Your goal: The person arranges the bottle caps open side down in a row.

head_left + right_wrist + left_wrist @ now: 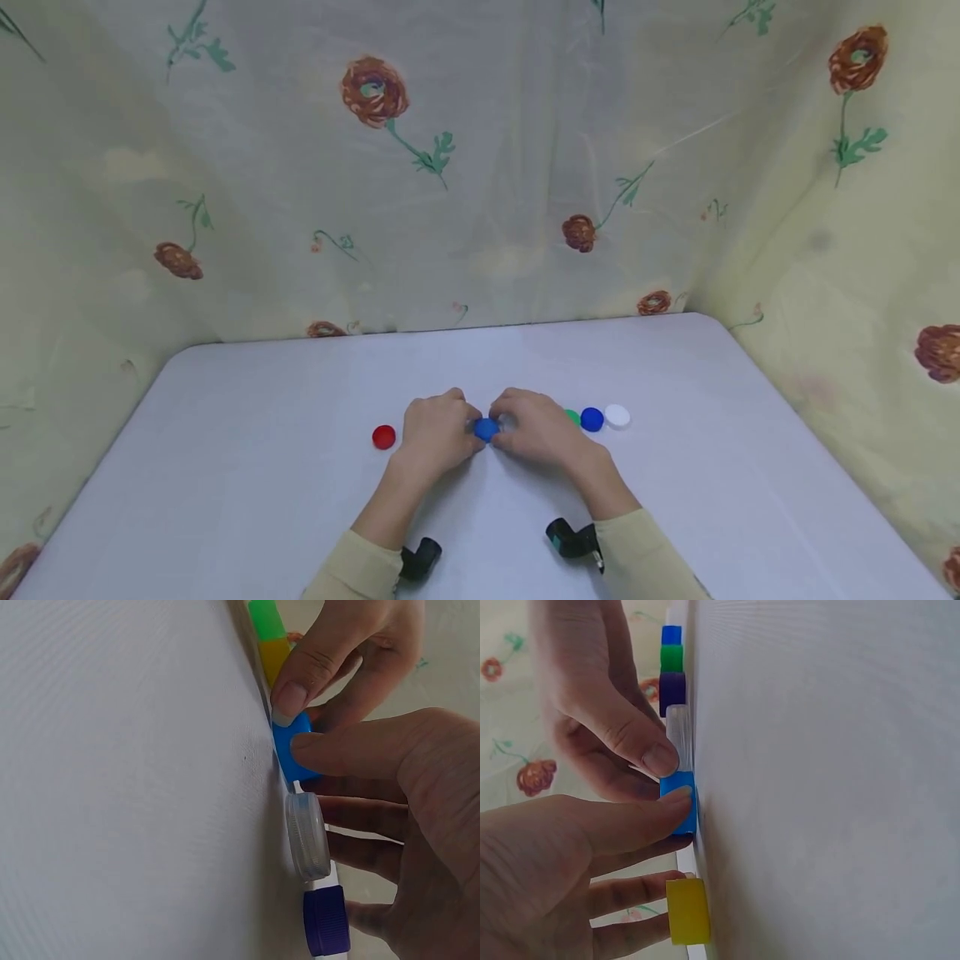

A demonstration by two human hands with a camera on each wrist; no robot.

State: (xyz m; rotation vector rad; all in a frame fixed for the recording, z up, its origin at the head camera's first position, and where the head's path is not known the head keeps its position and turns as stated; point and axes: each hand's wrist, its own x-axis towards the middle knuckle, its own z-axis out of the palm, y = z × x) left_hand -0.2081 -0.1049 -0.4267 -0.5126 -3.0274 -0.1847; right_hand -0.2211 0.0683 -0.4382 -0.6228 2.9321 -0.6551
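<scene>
A light blue bottle cap (486, 430) lies on the white table between my hands. My left hand (441, 429) pinches its left side between thumb and fingers, and my right hand (538, 427) pinches it from the right. In the left wrist view both thumbs touch the blue cap (681, 817). Right next to it, partly behind the right fingers, is a clear ridged cap (308, 836). A yellow cap (688, 911) sits on the other side, near the left hand's lower fingers. Beyond the clear cap comes a purple cap (327, 921).
A red cap (383, 437) lies left of the left hand. To the right, a partly covered green cap (573, 416), a dark blue cap (592, 419) and a white cap (617, 417) continue the row. Flowered cloth (510, 167) hangs behind the table (247, 467).
</scene>
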